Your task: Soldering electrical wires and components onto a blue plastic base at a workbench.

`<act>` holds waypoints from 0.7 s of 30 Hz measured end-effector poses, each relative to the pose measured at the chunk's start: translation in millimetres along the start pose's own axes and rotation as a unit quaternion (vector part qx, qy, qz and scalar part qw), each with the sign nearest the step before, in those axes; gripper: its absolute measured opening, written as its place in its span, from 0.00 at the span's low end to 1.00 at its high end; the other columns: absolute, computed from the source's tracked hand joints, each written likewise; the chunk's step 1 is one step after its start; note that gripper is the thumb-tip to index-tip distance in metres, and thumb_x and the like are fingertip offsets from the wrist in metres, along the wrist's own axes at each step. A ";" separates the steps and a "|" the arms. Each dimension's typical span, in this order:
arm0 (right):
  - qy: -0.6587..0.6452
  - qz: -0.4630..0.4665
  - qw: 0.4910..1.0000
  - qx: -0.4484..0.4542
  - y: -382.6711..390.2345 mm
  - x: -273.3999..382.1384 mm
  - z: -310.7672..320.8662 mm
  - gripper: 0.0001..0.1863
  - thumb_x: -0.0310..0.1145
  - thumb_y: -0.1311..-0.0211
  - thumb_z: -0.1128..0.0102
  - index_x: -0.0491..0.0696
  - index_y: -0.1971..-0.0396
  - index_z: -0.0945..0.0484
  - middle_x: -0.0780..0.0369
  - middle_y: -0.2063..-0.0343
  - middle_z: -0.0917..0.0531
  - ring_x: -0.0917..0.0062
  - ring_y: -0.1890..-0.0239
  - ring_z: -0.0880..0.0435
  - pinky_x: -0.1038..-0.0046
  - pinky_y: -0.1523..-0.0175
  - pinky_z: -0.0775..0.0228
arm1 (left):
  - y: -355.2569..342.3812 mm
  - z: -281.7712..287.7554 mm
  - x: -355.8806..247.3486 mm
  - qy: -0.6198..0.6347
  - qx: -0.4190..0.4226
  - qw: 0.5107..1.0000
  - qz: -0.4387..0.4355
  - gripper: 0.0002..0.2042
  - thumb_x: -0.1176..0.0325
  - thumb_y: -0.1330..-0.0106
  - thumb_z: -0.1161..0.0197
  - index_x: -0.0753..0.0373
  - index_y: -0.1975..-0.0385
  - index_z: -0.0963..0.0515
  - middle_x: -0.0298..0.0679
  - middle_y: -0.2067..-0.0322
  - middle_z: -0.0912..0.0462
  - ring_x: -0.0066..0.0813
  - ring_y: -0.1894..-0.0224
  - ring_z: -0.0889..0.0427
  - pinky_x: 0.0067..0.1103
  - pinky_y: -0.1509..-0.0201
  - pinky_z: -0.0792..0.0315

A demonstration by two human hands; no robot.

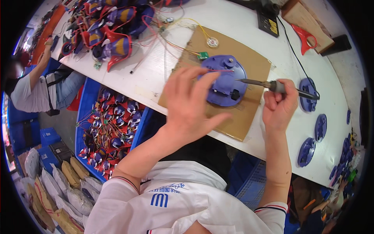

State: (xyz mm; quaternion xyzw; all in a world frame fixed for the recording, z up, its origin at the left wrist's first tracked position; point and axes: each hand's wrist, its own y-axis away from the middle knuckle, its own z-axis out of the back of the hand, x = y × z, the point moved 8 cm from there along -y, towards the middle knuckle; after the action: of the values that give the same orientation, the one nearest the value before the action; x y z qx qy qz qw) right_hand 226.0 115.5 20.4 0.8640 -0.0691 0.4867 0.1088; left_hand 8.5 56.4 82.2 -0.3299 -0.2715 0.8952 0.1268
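My right hand [281, 102] grips a soldering iron [255, 82] by its handle, the thin tip pointing left over a round purple plastic housing [224, 90]. My left hand [187, 102] is at the housing's left side, thumb stretched out and fingers apart. A thin red wire [223, 70] runs from near its fingertips to the upper part of the housing. Whether those fingers touch the wire is unclear. Beneath the housing lies a brown cardboard sheet [255, 64]. A small green circuit board [203, 55] and a round white disc [212, 42] with yellow wires lie beside the housing.
Wired purple-and-red plastic assemblies [117, 45] are piled at the back left; more fill a blue bin [81, 128]. Purple housings [307, 152] lie to the right. The iron's black cord [295, 54] crosses the white table [284, 150]. Another person [37, 91] sits far left.
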 end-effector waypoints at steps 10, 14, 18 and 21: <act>-0.078 -0.010 0.996 -0.031 -13.4 12.7 25.4 0.08 0.33 0.36 0.50 0.45 0.70 0.26 0.71 0.87 0.37 0.90 0.89 0.48 0.87 0.83 0.59 | -24.1 1.7 51.6 0.238 0.031 0.952 0.189 0.20 0.66 0.47 0.33 0.64 0.55 0.24 0.43 0.58 0.25 0.39 0.58 0.29 0.28 0.54 0.34; -0.073 -0.003 0.996 -0.041 -10.8 12.0 15.1 0.07 0.33 0.36 0.49 0.46 0.70 0.27 0.71 0.87 0.37 0.91 0.89 0.48 0.87 0.83 0.59 | -41.9 35.6 77.1 -0.048 -0.149 0.987 0.033 0.09 0.69 0.41 0.38 0.65 0.63 0.21 0.41 0.64 0.23 0.36 0.62 0.30 0.27 0.57 0.34; -0.073 -0.003 0.996 -0.049 -12.4 12.0 16.7 0.07 0.33 0.36 0.49 0.46 0.70 0.27 0.71 0.87 0.37 0.91 0.89 0.48 0.87 0.83 0.59 | -45.8 45.0 95.7 -0.102 -0.109 0.989 0.024 0.11 0.68 0.42 0.37 0.64 0.61 0.22 0.40 0.61 0.24 0.36 0.61 0.30 0.28 0.56 0.35; -0.075 -0.004 0.996 -0.055 -12.5 11.6 20.8 0.08 0.33 0.36 0.49 0.45 0.70 0.27 0.71 0.87 0.37 0.91 0.88 0.48 0.87 0.84 0.59 | -44.9 89.6 100.8 -0.269 -0.240 0.933 0.011 0.21 0.64 0.46 0.32 0.63 0.53 0.26 0.42 0.57 0.26 0.38 0.57 0.30 0.27 0.54 0.34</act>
State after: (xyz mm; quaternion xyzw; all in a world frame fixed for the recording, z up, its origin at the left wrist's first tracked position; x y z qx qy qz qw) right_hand 251.9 122.1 18.4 0.8912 -0.0999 0.4152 0.1527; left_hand -124.0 98.1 112.1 -0.1007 -0.4986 0.8598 -0.0442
